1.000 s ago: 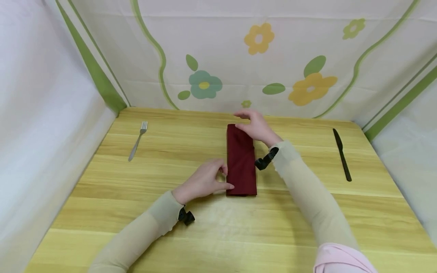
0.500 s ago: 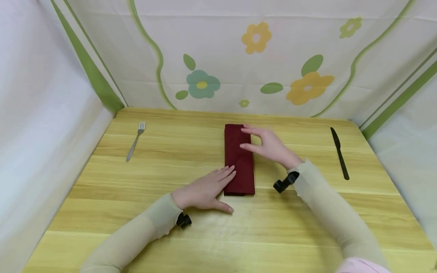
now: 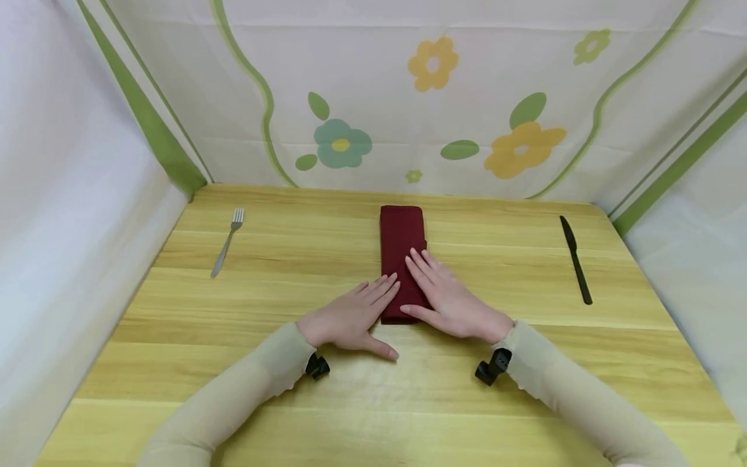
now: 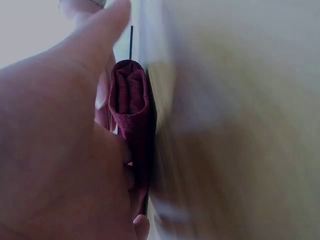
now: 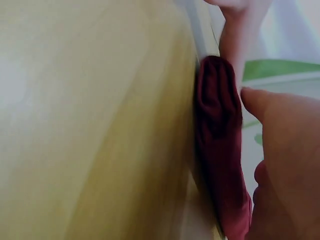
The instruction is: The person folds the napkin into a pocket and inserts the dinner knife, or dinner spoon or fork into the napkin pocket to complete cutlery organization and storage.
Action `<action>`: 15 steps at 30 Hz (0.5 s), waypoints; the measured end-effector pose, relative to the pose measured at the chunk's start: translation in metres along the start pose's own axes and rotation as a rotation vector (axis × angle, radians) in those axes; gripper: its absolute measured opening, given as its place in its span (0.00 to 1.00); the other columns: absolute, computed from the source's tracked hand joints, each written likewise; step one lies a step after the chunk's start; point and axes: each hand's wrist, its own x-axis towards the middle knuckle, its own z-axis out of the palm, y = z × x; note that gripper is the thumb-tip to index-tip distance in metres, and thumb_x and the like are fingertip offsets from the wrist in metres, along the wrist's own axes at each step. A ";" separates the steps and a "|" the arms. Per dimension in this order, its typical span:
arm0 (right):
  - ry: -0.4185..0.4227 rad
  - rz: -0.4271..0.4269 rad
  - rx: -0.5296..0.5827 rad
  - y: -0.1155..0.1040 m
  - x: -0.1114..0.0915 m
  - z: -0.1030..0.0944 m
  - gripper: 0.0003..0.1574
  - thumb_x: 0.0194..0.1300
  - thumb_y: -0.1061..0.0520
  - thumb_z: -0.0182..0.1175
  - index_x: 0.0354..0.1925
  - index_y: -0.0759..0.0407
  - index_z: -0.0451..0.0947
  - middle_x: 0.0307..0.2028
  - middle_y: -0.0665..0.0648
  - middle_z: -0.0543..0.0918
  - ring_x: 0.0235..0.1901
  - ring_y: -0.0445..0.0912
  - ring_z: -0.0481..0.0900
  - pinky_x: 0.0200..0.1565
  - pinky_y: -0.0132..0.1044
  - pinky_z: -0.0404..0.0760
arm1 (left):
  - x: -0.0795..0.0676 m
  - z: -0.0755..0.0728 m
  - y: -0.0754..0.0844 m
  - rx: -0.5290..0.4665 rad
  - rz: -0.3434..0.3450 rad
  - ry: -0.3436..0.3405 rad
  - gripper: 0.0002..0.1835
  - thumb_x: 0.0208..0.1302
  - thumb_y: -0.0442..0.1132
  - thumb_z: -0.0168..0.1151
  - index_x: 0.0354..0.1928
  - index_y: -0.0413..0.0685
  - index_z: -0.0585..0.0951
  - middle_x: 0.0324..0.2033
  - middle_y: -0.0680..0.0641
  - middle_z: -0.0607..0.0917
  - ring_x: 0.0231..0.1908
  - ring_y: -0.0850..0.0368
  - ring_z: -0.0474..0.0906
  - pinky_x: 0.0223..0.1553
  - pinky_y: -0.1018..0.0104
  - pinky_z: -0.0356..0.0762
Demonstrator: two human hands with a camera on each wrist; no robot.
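Observation:
A dark red cloth napkin [image 3: 403, 227], folded into a long narrow strip, lies lengthwise on the wooden table [image 3: 292, 415]. My left hand [image 3: 353, 318] has its straight fingers on the napkin's near left side, thumb spread over the wood. From the other side my right hand [image 3: 452, 301] lays straight fingers across the right edge, its thumb near the front end. In the left wrist view the rolled layers at the end of the napkin [image 4: 130, 95] show beside the palm. The right wrist view shows the same layered end of the napkin [image 5: 217, 95].
A silver fork [image 3: 227, 243] lies at the far left of the table, and a black knife [image 3: 576, 259] at the far right. A white curtain with printed flowers [image 3: 379, 78] hangs behind the table's back edge, with white cloth [image 3: 70, 194] along the sides.
My right hand has come from the napkin's far end down to its near right side. The left hand has gone from a curled pose at the edge to straight fingers on the cloth.

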 end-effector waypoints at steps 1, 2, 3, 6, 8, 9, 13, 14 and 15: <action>0.002 -0.009 -0.014 -0.002 0.001 0.002 0.55 0.77 0.30 0.44 0.81 0.63 0.39 0.80 0.63 0.39 0.78 0.58 0.33 0.74 0.54 0.42 | -0.001 -0.001 -0.001 -0.010 -0.012 0.011 0.67 0.58 0.80 0.56 0.81 0.40 0.39 0.80 0.42 0.35 0.78 0.49 0.30 0.75 0.52 0.36; 0.004 -0.017 -0.018 -0.004 0.002 0.003 0.55 0.78 0.30 0.44 0.81 0.63 0.39 0.80 0.63 0.39 0.78 0.58 0.33 0.74 0.55 0.41 | -0.002 -0.001 -0.002 -0.016 -0.028 0.027 0.68 0.57 0.80 0.55 0.81 0.40 0.39 0.80 0.42 0.35 0.78 0.49 0.30 0.75 0.51 0.36; 0.003 -0.021 -0.020 -0.006 0.003 0.004 0.54 0.78 0.31 0.44 0.81 0.63 0.39 0.80 0.63 0.39 0.78 0.58 0.33 0.74 0.55 0.41 | -0.004 -0.002 -0.004 -0.025 -0.049 0.046 0.69 0.57 0.81 0.55 0.81 0.40 0.39 0.80 0.41 0.35 0.78 0.48 0.30 0.75 0.51 0.36; -0.004 -0.029 0.001 -0.009 0.006 0.008 0.53 0.78 0.32 0.46 0.81 0.63 0.41 0.80 0.63 0.40 0.78 0.59 0.35 0.74 0.56 0.41 | -0.014 -0.008 -0.014 -0.052 -0.130 0.126 0.69 0.57 0.81 0.54 0.80 0.38 0.39 0.79 0.39 0.37 0.78 0.46 0.32 0.75 0.51 0.36; -0.010 -0.027 0.023 -0.010 0.006 0.010 0.53 0.78 0.33 0.47 0.81 0.63 0.42 0.80 0.63 0.41 0.78 0.59 0.37 0.74 0.57 0.42 | -0.022 -0.015 -0.025 -0.075 -0.177 0.188 0.68 0.58 0.80 0.55 0.80 0.38 0.40 0.79 0.39 0.37 0.78 0.46 0.32 0.75 0.51 0.36; -0.016 -0.023 0.032 -0.011 0.006 0.010 0.53 0.78 0.33 0.48 0.81 0.62 0.43 0.80 0.63 0.41 0.78 0.58 0.37 0.74 0.56 0.43 | -0.026 -0.019 -0.030 -0.094 -0.197 0.218 0.68 0.58 0.79 0.57 0.80 0.38 0.39 0.79 0.40 0.36 0.78 0.46 0.32 0.75 0.52 0.36; -0.052 -0.008 0.042 -0.010 0.007 0.011 0.53 0.77 0.31 0.46 0.81 0.60 0.43 0.80 0.59 0.41 0.78 0.55 0.37 0.74 0.53 0.44 | -0.041 -0.034 -0.054 -0.184 -0.252 0.334 0.67 0.59 0.74 0.62 0.80 0.43 0.34 0.79 0.44 0.32 0.78 0.47 0.30 0.75 0.52 0.35; -0.062 -0.007 0.038 -0.009 0.008 0.011 0.53 0.77 0.30 0.45 0.81 0.60 0.42 0.80 0.59 0.41 0.78 0.54 0.37 0.75 0.52 0.44 | -0.045 -0.038 -0.059 -0.216 -0.258 0.362 0.67 0.59 0.72 0.64 0.80 0.44 0.34 0.79 0.45 0.32 0.78 0.47 0.30 0.74 0.50 0.35; -0.071 -0.006 0.031 -0.009 0.008 0.011 0.53 0.77 0.29 0.44 0.81 0.59 0.42 0.81 0.58 0.40 0.78 0.54 0.36 0.75 0.52 0.44 | -0.047 -0.041 -0.064 -0.241 -0.266 0.390 0.67 0.59 0.71 0.66 0.80 0.45 0.33 0.79 0.45 0.32 0.78 0.47 0.30 0.74 0.49 0.35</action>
